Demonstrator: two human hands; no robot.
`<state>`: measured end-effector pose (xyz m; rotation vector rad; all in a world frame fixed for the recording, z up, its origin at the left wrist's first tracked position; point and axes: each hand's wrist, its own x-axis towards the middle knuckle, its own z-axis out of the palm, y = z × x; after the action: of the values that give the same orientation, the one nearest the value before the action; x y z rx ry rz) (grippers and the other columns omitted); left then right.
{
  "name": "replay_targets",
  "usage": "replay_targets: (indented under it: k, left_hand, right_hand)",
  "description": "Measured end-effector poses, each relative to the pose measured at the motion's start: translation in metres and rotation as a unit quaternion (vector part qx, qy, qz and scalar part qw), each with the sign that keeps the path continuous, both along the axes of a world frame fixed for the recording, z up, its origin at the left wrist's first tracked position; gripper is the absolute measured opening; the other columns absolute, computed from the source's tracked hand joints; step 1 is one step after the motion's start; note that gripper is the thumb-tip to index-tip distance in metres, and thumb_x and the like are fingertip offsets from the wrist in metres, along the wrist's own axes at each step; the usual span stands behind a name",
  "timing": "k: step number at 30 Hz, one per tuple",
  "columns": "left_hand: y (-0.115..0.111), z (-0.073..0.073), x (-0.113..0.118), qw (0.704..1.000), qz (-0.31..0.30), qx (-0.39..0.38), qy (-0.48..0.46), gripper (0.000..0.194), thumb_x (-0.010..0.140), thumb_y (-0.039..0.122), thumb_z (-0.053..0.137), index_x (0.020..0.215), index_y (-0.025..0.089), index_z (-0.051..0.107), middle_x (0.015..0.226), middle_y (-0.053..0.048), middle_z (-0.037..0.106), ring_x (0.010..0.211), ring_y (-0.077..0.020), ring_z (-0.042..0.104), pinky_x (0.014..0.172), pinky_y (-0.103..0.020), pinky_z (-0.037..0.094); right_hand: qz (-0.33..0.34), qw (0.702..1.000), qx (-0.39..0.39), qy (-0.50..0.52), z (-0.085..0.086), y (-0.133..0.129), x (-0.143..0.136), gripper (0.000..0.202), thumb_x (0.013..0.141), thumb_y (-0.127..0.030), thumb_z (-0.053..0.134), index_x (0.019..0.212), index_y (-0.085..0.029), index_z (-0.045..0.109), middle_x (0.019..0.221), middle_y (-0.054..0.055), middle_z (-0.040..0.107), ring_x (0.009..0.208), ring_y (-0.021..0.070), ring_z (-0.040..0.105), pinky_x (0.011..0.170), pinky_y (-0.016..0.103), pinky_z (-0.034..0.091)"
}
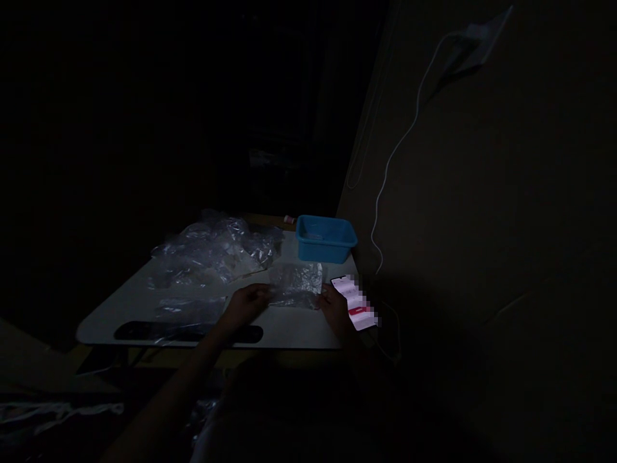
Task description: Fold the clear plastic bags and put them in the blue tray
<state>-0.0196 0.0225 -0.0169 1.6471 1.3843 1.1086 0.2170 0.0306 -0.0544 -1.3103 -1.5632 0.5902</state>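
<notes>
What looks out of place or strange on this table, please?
Mostly the plastic heap on the left of the table: it is loose and crumpled, unlike the flatter plastic piece between left hand and right hand. The scene is also very dark.

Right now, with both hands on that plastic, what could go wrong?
1. The right hand is close to the lit phone by the right edge of the table; a sideways sweep might knock it.
2. The flat film reaches the near edge beside the left arm, so the left hand pulling back could drag it off.
3. It's dark, and the held clear plastic is see-through: folds may be missed.
</notes>
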Motion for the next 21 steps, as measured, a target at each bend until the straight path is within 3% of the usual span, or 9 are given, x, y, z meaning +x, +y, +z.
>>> replay_targets:
  k: [6, 13, 21]
  left_hand:
    - [0.0018, -0.0054, 0.0014, 0.999, 0.035, 0.032, 0.004, 0.032, 0.064, 0.042, 0.052, 0.074, 0.014, 0.064, 0.071, -0.005, 0.066, 0.064, -0.0158, 0.059, 0.055, -0.024, 0.046]
    - [-0.0013, -0.0057, 0.0013, 0.997, 0.043, 0.052, -0.032, 0.047, 0.065, 0.042, 0.055, 0.102, 0.013, 0.056, 0.082, -0.006, 0.066, 0.069, -0.016, 0.061, 0.059, -0.025, 0.048]
    - [-0.0027, -0.0086, 0.003, 0.997, 0.042, 0.063, -0.001, 0.042, 0.066, 0.041, 0.053, 0.099, 0.015, 0.056, 0.082, -0.006, 0.065, 0.071, -0.0162, 0.061, 0.06, -0.025, 0.049]
  right_hand:
    - [-0.013, 0.999, 0.028, 0.008, 0.0013, -0.0032, -0.001, 0.036, 0.068, -0.019, 0.05, 0.104, -0.019, 0.054, 0.072, 0.001, 0.062, 0.067, 0.0152, 0.06, 0.065, 0.027, 0.049]
    - [-0.013, 0.999, 0.016, 0.03, 0.0028, -0.0043, -0.0005, 0.041, 0.066, -0.016, 0.052, 0.108, -0.017, 0.051, 0.079, 0.003, 0.063, 0.068, 0.0154, 0.061, 0.063, 0.027, 0.049]
    - [-0.021, 0.999, 0.024, 0.025, 0.0004, -0.0042, -0.0005, 0.042, 0.065, -0.017, 0.053, 0.107, -0.019, 0.052, 0.088, 0.004, 0.063, 0.067, 0.0151, 0.061, 0.062, 0.027, 0.05]
